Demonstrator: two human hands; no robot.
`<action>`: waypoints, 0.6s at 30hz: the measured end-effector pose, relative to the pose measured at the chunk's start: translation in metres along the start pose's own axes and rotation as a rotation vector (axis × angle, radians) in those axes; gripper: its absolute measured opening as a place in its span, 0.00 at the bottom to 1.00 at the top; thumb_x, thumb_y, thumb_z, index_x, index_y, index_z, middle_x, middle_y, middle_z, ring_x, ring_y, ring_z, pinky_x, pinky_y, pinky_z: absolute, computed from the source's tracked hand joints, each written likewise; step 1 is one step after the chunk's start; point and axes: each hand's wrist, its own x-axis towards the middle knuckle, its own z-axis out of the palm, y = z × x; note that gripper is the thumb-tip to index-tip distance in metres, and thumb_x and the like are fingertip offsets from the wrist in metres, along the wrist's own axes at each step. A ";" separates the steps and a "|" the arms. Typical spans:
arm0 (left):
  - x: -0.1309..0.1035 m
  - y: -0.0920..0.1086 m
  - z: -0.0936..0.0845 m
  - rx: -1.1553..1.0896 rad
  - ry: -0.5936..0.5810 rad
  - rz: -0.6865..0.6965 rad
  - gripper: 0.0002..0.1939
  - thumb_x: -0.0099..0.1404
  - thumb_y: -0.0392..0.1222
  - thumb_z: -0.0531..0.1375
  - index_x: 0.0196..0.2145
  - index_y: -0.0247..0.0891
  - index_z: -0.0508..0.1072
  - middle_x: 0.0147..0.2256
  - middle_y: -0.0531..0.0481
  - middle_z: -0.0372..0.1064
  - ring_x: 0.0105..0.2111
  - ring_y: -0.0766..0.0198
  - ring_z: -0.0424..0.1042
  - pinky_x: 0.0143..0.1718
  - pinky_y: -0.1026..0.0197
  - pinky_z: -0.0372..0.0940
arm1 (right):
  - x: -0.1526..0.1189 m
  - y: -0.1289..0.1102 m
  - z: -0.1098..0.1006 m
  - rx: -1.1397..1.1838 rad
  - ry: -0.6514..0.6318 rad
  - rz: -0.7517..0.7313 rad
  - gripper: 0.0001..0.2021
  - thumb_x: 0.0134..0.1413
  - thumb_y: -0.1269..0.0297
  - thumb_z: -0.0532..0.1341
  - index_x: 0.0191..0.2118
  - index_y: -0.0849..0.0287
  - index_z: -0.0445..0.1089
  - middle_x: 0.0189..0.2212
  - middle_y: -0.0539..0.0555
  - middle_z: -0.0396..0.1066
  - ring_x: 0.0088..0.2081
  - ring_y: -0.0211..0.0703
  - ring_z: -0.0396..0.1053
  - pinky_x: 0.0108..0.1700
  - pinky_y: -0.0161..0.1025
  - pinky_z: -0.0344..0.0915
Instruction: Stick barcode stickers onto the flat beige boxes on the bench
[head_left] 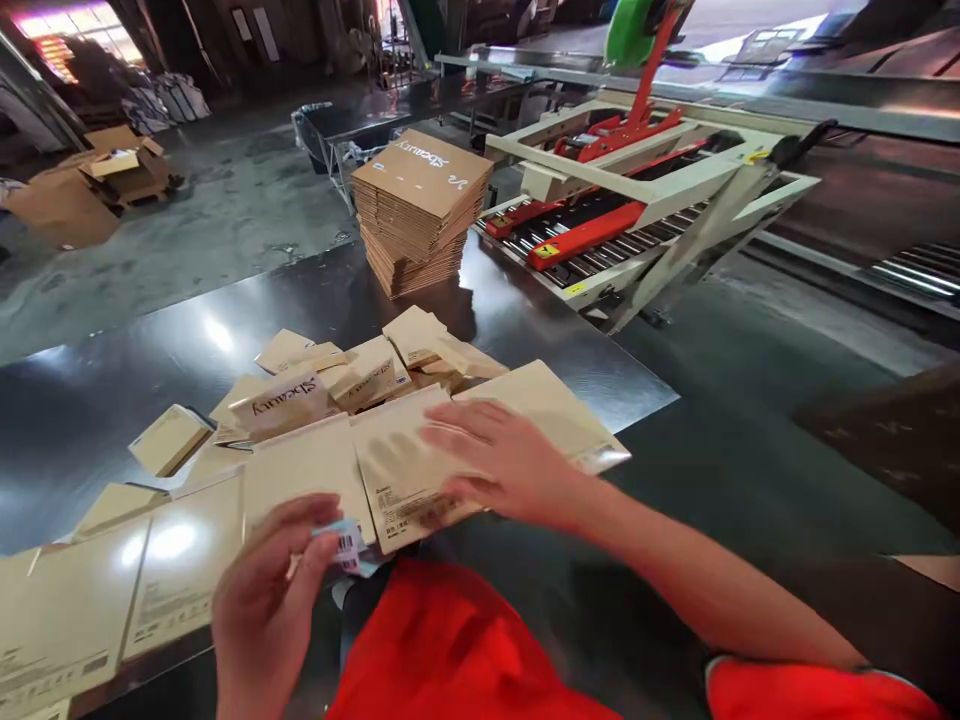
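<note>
Your left grip (277, 590) pinches a small label sheet (347, 545), its barcodes facing up between thumb and fingers, at the near edge of a shiny dark worktop (150, 340). Your right grip (502, 455) is open, fingers spread and slightly blurred above a flat printed package (397, 460); whether the fingertips touch its surface, you cannot tell from this angle. That package lies near the front edge of the worktop, the label sheet just beside its lower left corner. To its right sits a second flat package (547, 410), partly behind your hand; to its left a row of flat packages (180, 550) runs along the edge toward the lower left corner of the view. Behind the row, small boxes lie in a loose heap, among them a tilted box (283, 403) lettered in dark script and a separate box (169, 440) on the left. Farther back, a tall stack of folded brown cartons (420, 200) stands on the worktop, near a cream-and-red roller machine (615, 200). Open cardboard boxes (124, 165) rest on the grey floor (225, 210) at upper left. Your red sleeve (817, 690) shows at lower right.
</note>
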 end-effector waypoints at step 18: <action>-0.059 -0.039 -0.017 -0.593 -0.225 -0.334 0.08 0.63 0.45 0.59 0.34 0.38 0.73 0.30 0.49 0.74 0.28 0.64 0.73 0.28 0.65 0.70 | 0.022 -0.138 0.091 0.904 0.149 0.417 0.08 0.59 0.65 0.56 0.43 0.57 0.68 0.31 0.51 0.71 0.31 0.36 0.68 0.33 0.32 0.66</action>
